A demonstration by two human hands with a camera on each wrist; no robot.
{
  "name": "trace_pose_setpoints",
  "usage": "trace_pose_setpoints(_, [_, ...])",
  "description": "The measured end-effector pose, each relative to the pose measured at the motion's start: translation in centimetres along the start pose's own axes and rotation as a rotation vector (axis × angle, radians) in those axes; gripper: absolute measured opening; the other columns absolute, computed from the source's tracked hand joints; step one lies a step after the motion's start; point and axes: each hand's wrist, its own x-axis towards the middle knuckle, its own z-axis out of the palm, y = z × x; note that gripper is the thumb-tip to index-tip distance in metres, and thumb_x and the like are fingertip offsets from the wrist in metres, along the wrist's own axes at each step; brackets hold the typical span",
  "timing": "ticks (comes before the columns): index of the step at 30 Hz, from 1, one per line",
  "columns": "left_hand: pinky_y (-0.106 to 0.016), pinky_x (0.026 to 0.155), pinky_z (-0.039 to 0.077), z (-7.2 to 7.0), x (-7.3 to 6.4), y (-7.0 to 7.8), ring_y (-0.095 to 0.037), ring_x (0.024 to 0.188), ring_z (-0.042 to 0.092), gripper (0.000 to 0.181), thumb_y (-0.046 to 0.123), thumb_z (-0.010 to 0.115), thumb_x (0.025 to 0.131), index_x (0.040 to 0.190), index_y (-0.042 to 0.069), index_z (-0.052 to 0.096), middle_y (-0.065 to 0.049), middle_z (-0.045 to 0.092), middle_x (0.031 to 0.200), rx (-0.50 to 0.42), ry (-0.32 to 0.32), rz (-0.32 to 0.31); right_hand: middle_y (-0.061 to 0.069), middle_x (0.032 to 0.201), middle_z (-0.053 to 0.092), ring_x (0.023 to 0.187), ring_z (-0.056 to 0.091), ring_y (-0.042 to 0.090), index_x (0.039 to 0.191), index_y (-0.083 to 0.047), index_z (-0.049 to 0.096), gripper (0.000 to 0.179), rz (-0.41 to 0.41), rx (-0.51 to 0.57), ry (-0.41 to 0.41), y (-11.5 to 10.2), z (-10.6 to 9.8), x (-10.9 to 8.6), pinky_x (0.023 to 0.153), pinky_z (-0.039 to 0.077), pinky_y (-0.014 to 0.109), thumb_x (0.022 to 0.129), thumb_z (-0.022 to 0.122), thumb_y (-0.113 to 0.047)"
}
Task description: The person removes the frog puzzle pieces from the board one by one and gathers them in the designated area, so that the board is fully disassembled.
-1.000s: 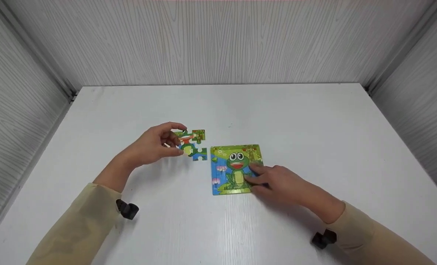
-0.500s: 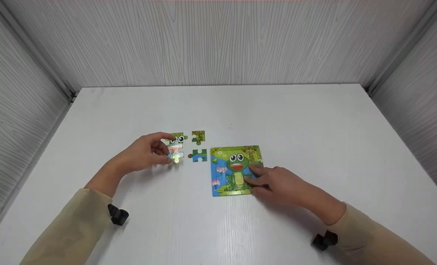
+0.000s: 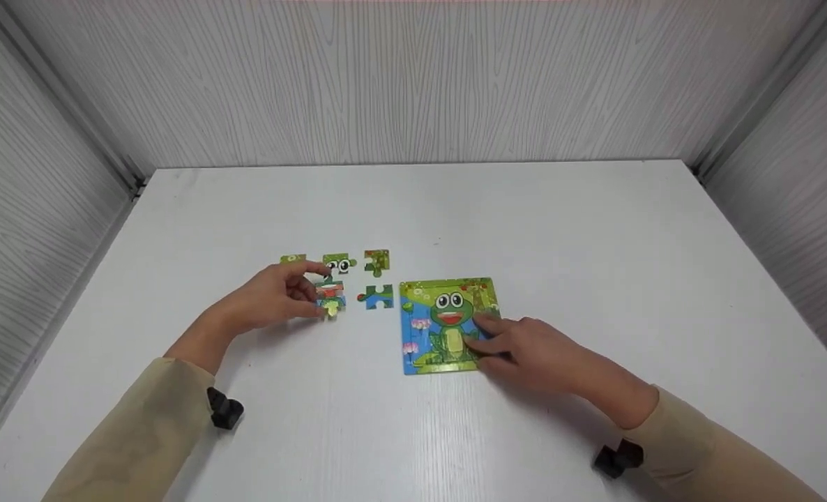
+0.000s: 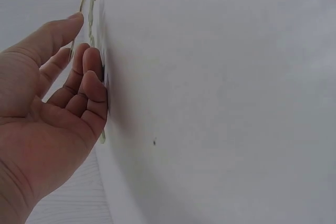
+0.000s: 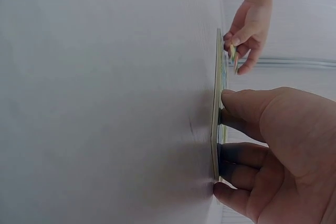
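My left hand [image 3: 274, 296] pinches a jigsaw piece [image 3: 330, 300] with a red mouth and a green belly between thumb and index finger. The piece is tilted and lifted, as the right wrist view shows. Close behind it lies a piece with two frog eyes [image 3: 337, 264]. At the lower right, my right hand [image 3: 535, 352] rests on the right side of a square frog puzzle board [image 3: 419, 296], fingers laid on the picture. In the right wrist view, the thumb [image 5: 247, 106] touches the board's face and the little finger is at its lower edge.
To the right of the held piece lie a tree piece [image 3: 377, 261] and a blue-green piece [image 3: 378, 297]. A green piece [image 3: 293, 259] lies partly hidden behind the left hand. All are on a white table [image 3: 560, 230] with grained panels [image 3: 413, 84] behind and at the sides.
My left hand has moved left and slightly toward me with the held piece, uncovering the other pieces. Its tilt has changed. The right hand stays on the board.
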Motion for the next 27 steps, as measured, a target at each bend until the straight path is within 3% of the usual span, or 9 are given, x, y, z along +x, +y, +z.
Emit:
trace_pose_setpoints(16, [-0.036, 0.092, 0.049, 0.02, 0.34, -0.28, -0.025, 0.104, 0.060, 0.064, 0.010, 0.082, 0.091, 0.151, 0.013, 0.058, -0.010, 0.067, 0.115, 0.035, -0.013, -0.013, 0.026, 0.154, 0.051, 0.139, 0.054, 0.041, 0.140, -0.008, 0.069, 0.038, -0.047, 0.002, 0.028, 0.04, -0.16, -0.32, 0.101, 0.052, 0.058, 0.104, 0.068, -0.021])
trace_pose_setpoints(27, [-0.032, 0.081, 0.047, -0.03, 0.65, -0.50, -0.026, 0.095, 0.054, 0.063, 0.011, 0.082, 0.092, 0.151, 0.012, 0.058, -0.009, 0.064, 0.107, 0.028, -0.023, -0.021, 0.024, 0.156, 0.049, 0.140, 0.053, 0.041, 0.142, -0.008, 0.067, 0.039, -0.034, 0.006, 0.001, 0.10, -0.13, -0.05, 0.103, 0.051, 0.058, 0.105, 0.068, -0.022])
